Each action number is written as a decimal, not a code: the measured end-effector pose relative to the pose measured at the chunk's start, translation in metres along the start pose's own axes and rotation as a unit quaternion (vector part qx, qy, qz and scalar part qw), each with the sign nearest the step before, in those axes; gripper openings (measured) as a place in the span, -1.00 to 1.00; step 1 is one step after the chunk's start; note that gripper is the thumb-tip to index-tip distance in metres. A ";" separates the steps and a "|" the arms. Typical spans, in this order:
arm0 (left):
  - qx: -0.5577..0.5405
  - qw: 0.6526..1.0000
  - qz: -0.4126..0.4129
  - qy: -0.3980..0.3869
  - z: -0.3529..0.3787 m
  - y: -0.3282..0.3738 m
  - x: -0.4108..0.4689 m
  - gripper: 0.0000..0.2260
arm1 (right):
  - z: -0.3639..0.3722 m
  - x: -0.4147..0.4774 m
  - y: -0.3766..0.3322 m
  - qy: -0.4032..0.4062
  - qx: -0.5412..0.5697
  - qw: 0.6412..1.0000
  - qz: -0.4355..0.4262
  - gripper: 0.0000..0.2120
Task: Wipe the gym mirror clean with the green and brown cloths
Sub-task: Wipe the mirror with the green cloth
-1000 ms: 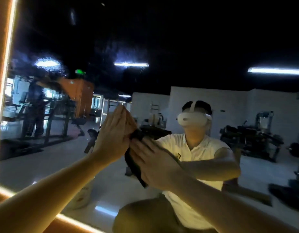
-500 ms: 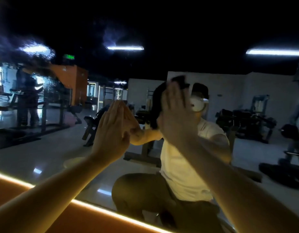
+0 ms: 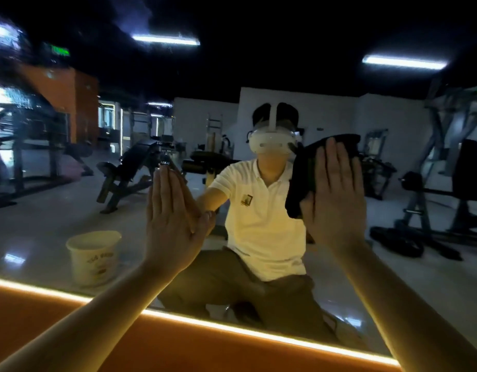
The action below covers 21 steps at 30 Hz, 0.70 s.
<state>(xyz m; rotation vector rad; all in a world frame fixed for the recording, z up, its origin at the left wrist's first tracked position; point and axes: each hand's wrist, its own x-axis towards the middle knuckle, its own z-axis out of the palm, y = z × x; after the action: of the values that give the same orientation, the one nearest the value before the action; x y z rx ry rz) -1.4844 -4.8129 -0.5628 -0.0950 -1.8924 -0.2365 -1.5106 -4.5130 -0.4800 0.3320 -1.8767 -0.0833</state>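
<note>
The right hand [image 3: 336, 200] pressed a dark cloth [image 3: 301, 178] flat against the mirror [image 3: 71, 210], fingers [image 3: 330, 162] straight and together, probably to spread wiping pressure. The left hand [image 3: 170, 221] lay flat on the mirror, fingers straight, likely as a brace.

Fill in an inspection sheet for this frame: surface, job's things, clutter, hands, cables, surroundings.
Surface: large wall mirror, with a hazy smear near the top; glowing light strip along its lower edge, orange frame below.
Job's things: one dark cloth, colour unclear in the dim light, spread against the glass; second cloth not seen.
Clutter: cream plastic bucket, seen only in reflection.
Hands: left hand flat on the glass, fingers straight, no cloth seen; right hand flat, pressing the cloth.
Cables: nothing seen.
Surroundings: dim gym in reflection, black weight bench, machines, ceiling tube lights.
</note>
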 end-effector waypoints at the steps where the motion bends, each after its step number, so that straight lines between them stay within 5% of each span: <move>1: 0.007 1.000 0.005 -0.002 0.001 -0.002 0.000 -0.17 | 0.001 0.001 -0.012 0.010 0.010 0.999 0.045 -0.35; 4: 0.028 0.999 0.027 -0.012 -0.001 -0.011 -0.001 -0.18 | 0.008 0.001 -0.074 0.008 0.016 0.996 0.088 -0.38; 8: 0.033 0.997 0.072 -0.026 -0.004 -0.023 -0.005 -0.28 | 0.023 -0.026 -0.161 -0.039 0.073 0.988 -0.127 -0.34; 10: 0.021 0.994 0.104 -0.021 -0.004 -0.031 -0.008 -0.34 | 0.029 -0.043 -0.167 -0.068 0.040 0.970 -0.232 -0.31; 12: 0.009 0.995 0.103 -0.015 -0.003 -0.032 -0.010 -0.33 | 0.029 -0.048 -0.137 -0.067 0.024 0.966 -0.249 -0.26; 17: 0.027 0.999 0.033 0.015 0.017 -0.012 -0.006 -0.16 | 0.017 -0.047 -0.005 0.027 0.042 0.999 -0.011 -0.31; 21: 0.018 0.999 0.016 0.039 0.025 -0.007 -0.005 -0.15 | 0.014 -0.046 0.053 0.082 0.047 0.959 0.268 -0.35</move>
<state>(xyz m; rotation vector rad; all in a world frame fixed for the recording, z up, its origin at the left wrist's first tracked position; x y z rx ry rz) -1.5075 -4.8143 -0.5760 -0.0905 -1.8145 -0.1820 -1.5209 -4.4513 -0.5148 -0.1123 -1.7489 0.3903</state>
